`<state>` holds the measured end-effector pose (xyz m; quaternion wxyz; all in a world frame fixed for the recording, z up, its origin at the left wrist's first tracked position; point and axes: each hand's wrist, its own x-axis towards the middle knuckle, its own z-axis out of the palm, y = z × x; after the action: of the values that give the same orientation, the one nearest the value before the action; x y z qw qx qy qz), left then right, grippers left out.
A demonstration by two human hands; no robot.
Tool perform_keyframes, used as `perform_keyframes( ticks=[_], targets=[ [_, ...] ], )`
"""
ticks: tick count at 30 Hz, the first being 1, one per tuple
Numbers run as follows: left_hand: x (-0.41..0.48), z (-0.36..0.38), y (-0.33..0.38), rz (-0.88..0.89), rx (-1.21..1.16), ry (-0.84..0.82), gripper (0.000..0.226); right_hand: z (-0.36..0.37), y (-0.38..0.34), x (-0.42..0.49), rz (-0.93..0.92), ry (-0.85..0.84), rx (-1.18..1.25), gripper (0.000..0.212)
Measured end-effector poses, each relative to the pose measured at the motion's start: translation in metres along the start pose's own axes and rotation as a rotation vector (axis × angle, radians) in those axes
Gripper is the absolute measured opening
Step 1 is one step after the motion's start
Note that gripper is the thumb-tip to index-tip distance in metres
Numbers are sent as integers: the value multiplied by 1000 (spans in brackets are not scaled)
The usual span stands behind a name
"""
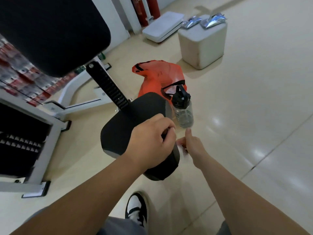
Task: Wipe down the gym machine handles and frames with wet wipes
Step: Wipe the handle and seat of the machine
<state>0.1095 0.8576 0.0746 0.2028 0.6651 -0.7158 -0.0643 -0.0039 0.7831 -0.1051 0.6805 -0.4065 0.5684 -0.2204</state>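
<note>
**Both hands at the seat pad's right edge**

Left hand (150, 136) lies on top of the black seat pad (128, 126) at frame centre, fingers curled over its right edge. Whether they grip the pad or something small under them, cannot tell. Right hand (190, 145) sits just beside it at 3 o'clock, thumb up, fingers pinching a pale, blurred sheet, likely the wet wipe (182, 150), against the pad's side.

Black notched adjuster bar (108, 85) rises from the pad toward 11 o'clock, meeting the large black back pad (50, 33). White frame (67, 92) runs beneath; weight stack (20, 143) at 9 o'clock.

Writing: red-and-white labels at 10 o'clock too blurred to read. No brand legible anywhere.

Clear water bottle (183, 111) with black cap stands on the floor, just beside the pad's far edge at 1 o'clock. Orange bag (157, 77) behind it. White bin (203, 43) at 1 o'clock, well apart, carrying two foil packs (213, 21). White step platform (162, 26) at 12.

Open tiled floor (254, 99) spreads from 2 to 5 o'clock. Black-and-white shoe (136, 209) at 6
</note>
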Motion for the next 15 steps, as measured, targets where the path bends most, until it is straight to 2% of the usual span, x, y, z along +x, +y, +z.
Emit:
perform_keyframes(
  ticks=[3,7,10,15],
  targets=[
    [0,0,0,-5,5,3,17,11,12,14,-76,-22,-133,27],
    [-1,2,-3,-1,-4,37,14,11,32,21,-142,-156,-409,34],
    [0,4,-5,0,-9,45,14,3,42,20,-203,-203,-539,32],
    [2,6,-6,10,-16,44,14,4,49,16,-281,-171,-704,27]
  ],
)
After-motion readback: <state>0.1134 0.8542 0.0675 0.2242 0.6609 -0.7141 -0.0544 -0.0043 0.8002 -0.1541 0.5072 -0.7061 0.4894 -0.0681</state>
